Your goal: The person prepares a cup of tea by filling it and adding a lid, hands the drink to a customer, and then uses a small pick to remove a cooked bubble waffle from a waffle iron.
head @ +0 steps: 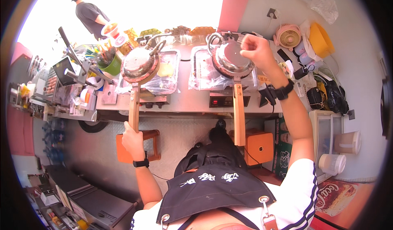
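Observation:
My left hand [133,140] grips the long wooden handle [134,107] of a round metal waffle-cone iron [140,64], whose lid is down. A second closed iron [232,58] sits to the right, its wooden handle [239,116] pointing toward me with no hand on it. My right hand [256,50] is raised at the right rim of this second iron, fingers curled in. I see nothing between those fingers; whether they touch the iron is unclear. Beneath the irons lie metal trays [177,67] [196,84] with clear plastic film, and a flat yellowish piece [165,69] rests in the left one.
A green pot of utensils [111,64] and a tablet on a stand [64,71] occupy the left. At right are a pink fan [288,36] and a yellow container [321,40]. Orange stools [259,147] [124,150] stand below the counter [184,102]. A person [92,15] is outside.

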